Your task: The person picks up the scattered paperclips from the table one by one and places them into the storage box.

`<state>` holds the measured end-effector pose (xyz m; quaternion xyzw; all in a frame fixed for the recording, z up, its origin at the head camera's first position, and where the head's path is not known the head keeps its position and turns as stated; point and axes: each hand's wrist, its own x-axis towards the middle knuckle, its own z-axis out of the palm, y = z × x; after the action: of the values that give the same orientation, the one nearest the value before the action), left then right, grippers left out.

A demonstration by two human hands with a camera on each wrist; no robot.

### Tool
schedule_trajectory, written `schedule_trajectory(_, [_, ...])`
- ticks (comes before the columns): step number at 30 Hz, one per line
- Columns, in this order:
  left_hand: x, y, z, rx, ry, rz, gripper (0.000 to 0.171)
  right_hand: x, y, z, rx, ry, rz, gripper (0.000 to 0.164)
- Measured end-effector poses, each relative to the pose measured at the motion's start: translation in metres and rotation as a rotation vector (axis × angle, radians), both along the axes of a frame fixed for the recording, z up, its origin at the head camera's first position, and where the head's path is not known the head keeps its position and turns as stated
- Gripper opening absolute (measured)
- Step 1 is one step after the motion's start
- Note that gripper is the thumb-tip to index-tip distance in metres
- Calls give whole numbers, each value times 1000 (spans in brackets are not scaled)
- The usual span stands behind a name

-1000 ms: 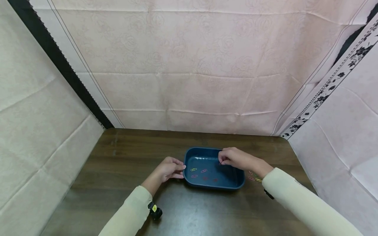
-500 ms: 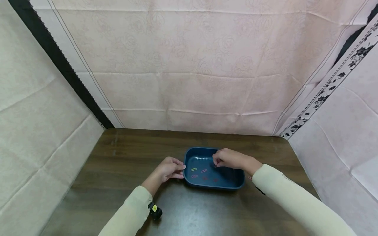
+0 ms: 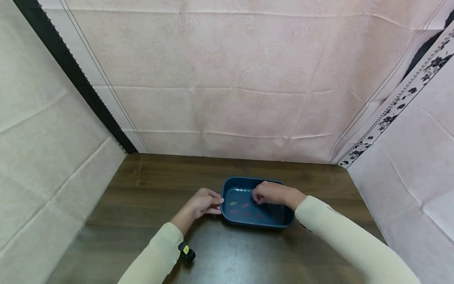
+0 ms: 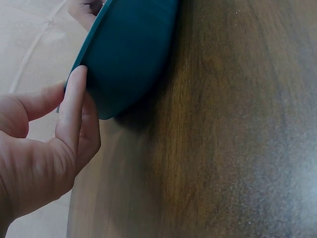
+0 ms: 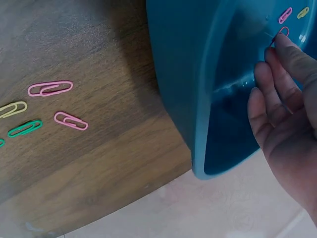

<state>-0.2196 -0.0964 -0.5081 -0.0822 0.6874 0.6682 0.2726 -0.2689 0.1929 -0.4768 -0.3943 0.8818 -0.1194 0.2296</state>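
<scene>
A blue plastic tray (image 3: 273,215) lies on the table with several paper clips in it: a yellow paper clip (image 3: 233,204), a pink paper clip (image 3: 245,205) and others, pink and red. At the tray's left end, my left hand (image 3: 205,203) pinches the rim between thumb and fingers, as the left wrist view also shows. My right hand (image 3: 272,193) is low inside the tray. In the right wrist view its thumb and forefinger pinch a reddish-pink paper clip (image 5: 284,29), partly hidden by the fingertips.
On the wooden table (image 3: 142,236), right of the tray, lie loose paper clips: a pink clip (image 5: 50,88), a green clip (image 5: 25,129), a yellow clip (image 5: 12,109) and others. Light cloth (image 3: 227,110) hangs behind and at both sides.
My right hand has moved left and slightly down inside the tray, with its fingers still pinched. The left hand stays on the rim, and the tray has not moved.
</scene>
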Motion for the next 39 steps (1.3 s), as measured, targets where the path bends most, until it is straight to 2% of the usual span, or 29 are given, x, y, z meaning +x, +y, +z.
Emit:
schedule_trajectory(7, [0, 0, 1, 1, -7, 5, 22, -1, -7, -3, 15, -6, 9, 11])
schedule_trajectory(11, [0, 0, 1, -1, -5, 2, 22, -3, -10, -5, 34, -7, -5, 10])
schedule_trajectory(18, [1, 0, 2, 1, -2, -2, 23, -3, -10, -12, 60, -60, -55, 12])
schedule_trajectory(24, [1, -1, 2, -6, -1, -1, 24, -3, -12, -17, 75, -48, -67, 12])
schedule_trajectory(39, [2, 0, 4, -10, -11, -7, 29, 5, -10, -13, 33, -31, -61, 4])
